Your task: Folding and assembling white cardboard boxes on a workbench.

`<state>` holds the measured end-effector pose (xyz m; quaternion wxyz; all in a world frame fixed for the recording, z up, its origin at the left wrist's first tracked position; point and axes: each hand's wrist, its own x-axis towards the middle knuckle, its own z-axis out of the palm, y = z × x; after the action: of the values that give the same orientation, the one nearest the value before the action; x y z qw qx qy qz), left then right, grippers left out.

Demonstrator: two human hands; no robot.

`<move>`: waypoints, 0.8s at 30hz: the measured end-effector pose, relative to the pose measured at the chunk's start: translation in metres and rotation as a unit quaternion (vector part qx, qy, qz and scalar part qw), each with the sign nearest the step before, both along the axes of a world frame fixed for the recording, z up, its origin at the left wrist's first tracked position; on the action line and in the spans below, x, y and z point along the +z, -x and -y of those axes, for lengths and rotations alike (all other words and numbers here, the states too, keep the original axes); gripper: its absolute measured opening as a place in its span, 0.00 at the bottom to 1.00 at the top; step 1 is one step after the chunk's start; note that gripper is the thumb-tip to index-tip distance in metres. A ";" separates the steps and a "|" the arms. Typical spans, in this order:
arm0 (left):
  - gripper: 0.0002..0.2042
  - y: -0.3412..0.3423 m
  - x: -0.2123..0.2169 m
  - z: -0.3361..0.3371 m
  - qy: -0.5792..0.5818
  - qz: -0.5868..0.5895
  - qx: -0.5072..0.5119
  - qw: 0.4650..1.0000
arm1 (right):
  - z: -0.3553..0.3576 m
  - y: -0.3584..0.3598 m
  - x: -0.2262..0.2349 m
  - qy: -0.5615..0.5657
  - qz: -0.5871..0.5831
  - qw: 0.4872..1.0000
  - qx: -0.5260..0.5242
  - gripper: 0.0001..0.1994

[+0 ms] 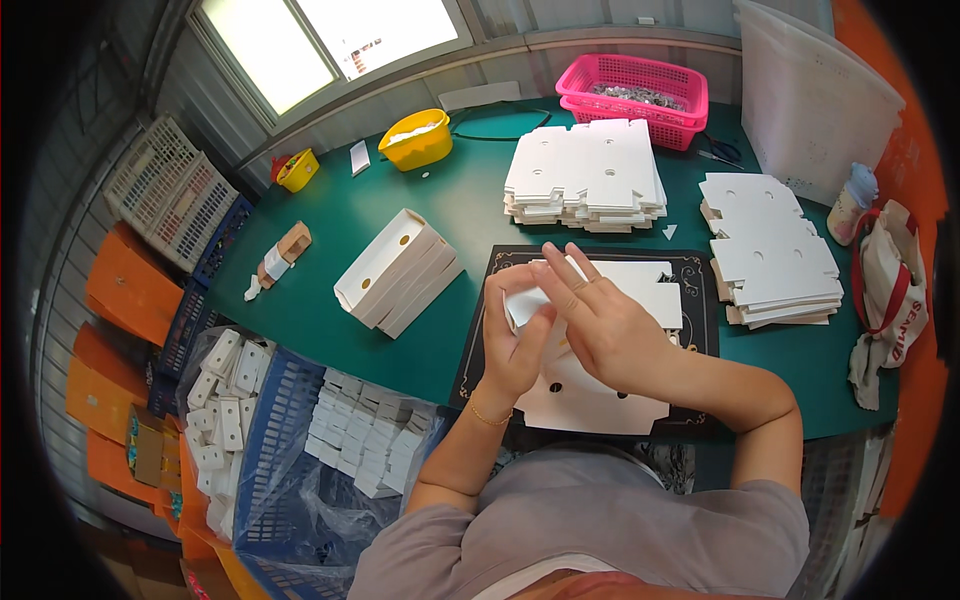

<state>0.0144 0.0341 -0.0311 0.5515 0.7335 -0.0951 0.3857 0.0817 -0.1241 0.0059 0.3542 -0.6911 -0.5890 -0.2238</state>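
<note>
A white cardboard box (522, 304), partly folded, is held up between my two hands above the dark mat. My left hand (513, 338) curls round its left side, with the thumb on the near side. My right hand (622, 335) lies against its right side, its long fingers reaching over the top toward the left fingertips. Much of the box is hidden by the hands. Beneath them, flat white cardboard blanks (590, 405) with punched holes lie on the black mat (702, 290) with its gold border.
Flat blanks stand in a middle stack (585, 175) and a right stack (775, 250). Folded boxes (400, 272) stand left of the mat on the green table (300, 345). Behind are a pink basket (635, 85) and a yellow basket (415, 148). A blue crate (268, 455) adjoins the table's near-left edge.
</note>
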 end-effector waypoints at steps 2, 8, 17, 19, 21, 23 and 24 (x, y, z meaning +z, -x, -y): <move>0.15 0.001 -0.001 -0.003 0.035 -0.009 -0.032 0.999 | 0.003 0.000 0.005 0.018 0.011 1.000 -0.009 0.38; 0.13 0.007 0.013 -0.010 0.197 -0.040 -0.124 0.972 | 0.016 -0.034 0.026 0.041 -0.234 0.962 0.137 0.26; 0.15 0.002 0.002 -0.011 -0.004 -0.009 -0.060 0.998 | -0.002 -0.035 0.004 -0.037 -0.141 0.975 0.169 0.17; 0.15 0.003 0.004 -0.007 -0.039 -0.010 -0.046 0.998 | -0.004 -0.038 0.002 -0.053 -0.120 0.976 0.174 0.18; 0.16 0.004 0.009 0.003 0.051 0.041 -0.046 0.997 | -0.005 -0.037 0.003 -0.069 -0.097 0.977 0.179 0.19; 0.16 0.006 -0.001 0.004 0.123 0.079 -0.048 0.988 | -0.005 -0.031 0.006 -0.073 -0.086 0.978 0.174 0.20; 0.15 0.008 -0.005 0.004 0.196 0.113 -0.052 0.973 | -0.006 -0.030 0.003 -0.074 -0.086 0.979 0.172 0.20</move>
<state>0.0066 0.0298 -0.0360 0.6893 0.5570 -0.1181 0.4479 0.1113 -0.1185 0.0093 0.4872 -0.5679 -0.6480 -0.1421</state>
